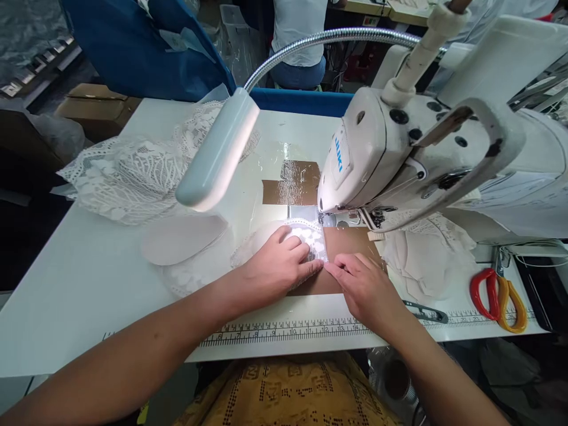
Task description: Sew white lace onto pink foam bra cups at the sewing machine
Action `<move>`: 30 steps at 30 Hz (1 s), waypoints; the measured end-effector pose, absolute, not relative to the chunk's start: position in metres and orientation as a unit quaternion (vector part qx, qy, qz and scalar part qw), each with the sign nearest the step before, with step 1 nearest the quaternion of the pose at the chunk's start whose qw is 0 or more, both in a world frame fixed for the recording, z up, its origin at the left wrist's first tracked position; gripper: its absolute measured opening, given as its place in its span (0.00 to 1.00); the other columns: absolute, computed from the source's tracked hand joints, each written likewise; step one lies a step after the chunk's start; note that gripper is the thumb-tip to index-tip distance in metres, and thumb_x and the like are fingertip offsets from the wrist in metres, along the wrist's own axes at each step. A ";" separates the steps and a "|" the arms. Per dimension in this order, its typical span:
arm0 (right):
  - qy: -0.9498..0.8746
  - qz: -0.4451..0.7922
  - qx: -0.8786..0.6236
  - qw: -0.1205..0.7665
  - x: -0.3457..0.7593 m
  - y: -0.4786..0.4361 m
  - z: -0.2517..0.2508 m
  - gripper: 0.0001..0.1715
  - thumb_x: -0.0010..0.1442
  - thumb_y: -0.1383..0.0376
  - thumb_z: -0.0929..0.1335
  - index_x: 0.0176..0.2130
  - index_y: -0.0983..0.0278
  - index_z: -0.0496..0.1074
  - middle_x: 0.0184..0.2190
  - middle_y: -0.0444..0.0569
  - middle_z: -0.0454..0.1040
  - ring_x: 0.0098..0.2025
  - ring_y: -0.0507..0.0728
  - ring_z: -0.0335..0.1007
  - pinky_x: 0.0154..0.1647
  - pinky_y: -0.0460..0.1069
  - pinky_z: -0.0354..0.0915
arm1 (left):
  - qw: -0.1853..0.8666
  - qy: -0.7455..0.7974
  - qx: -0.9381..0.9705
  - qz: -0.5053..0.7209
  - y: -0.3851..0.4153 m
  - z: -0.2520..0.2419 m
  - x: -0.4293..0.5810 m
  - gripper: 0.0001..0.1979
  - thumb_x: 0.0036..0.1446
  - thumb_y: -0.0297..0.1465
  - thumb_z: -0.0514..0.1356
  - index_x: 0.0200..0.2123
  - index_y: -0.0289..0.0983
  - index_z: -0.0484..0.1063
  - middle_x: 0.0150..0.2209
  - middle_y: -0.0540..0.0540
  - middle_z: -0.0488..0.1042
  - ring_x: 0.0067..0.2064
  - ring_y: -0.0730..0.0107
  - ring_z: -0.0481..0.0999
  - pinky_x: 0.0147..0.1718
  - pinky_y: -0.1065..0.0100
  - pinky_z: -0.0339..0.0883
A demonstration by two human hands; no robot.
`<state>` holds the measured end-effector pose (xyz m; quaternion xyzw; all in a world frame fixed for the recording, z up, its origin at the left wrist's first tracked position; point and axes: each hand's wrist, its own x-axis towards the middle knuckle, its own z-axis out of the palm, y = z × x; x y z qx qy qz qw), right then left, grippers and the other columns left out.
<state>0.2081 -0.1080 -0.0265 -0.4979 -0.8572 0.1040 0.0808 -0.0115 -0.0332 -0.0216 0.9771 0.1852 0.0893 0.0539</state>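
A white lace piece (310,234) lies under the presser area of a white sewing machine (355,148), its scalloped edge running up to the needle. My left hand (288,257) rests on it with curled fingers, the thumb pressing at its right edge. My right hand (359,278) is closed in a pinch at the near corner of the same piece, its fingertips almost touching my left thumb. Brown tape (350,242) covers the table beneath and beside the lace. The underside of the lace is hidden.
A lamp (222,148) on a bendable neck hangs over the work. Lace fabric (133,174) and a pale oval pad (181,239) lie to the left. More white pieces (426,254), a grey thread snipper (428,312) and scissors (499,296) lie right. A ruler strip (293,331) follows the front edge.
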 end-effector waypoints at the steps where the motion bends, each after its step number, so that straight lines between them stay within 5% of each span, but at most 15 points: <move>1: -0.857 0.105 -0.497 0.084 0.208 -0.108 -0.027 0.28 0.53 0.82 0.59 0.49 0.65 0.71 0.37 0.50 0.71 0.36 0.57 0.58 0.36 0.50 0.56 | 0.055 0.183 0.978 0.088 -0.033 -0.022 -0.011 0.17 0.64 0.24 0.49 0.53 0.39 0.69 0.29 0.47 0.67 0.32 0.67 0.61 0.44 0.57 0.54; 12: -0.849 0.118 -0.493 0.149 0.214 -0.103 -0.027 0.24 0.58 0.78 0.59 0.51 0.66 0.70 0.39 0.52 0.71 0.38 0.56 0.62 0.37 0.49 0.58 | 0.074 0.187 0.976 0.089 -0.035 -0.023 -0.010 0.16 0.64 0.25 0.51 0.52 0.38 0.71 0.31 0.45 0.68 0.34 0.65 0.63 0.42 0.56 0.57; 18: -0.856 0.086 -0.504 0.080 0.204 -0.099 -0.028 0.26 0.53 0.81 0.59 0.47 0.65 0.72 0.34 0.50 0.70 0.35 0.56 0.59 0.34 0.50 0.54 | 0.116 0.184 0.967 0.133 -0.034 -0.022 -0.009 0.14 0.66 0.26 0.50 0.49 0.34 0.72 0.49 0.38 0.72 0.45 0.61 0.69 0.42 0.60 0.64; 30: -0.848 0.059 -0.516 0.108 0.200 -0.104 -0.027 0.23 0.49 0.82 0.59 0.39 0.66 0.73 0.29 0.48 0.66 0.31 0.55 0.52 0.31 0.49 0.49 | 0.058 0.216 0.966 0.129 -0.036 -0.028 -0.007 0.19 0.58 0.22 0.51 0.51 0.24 0.71 0.55 0.32 0.70 0.42 0.57 0.72 0.38 0.58 0.71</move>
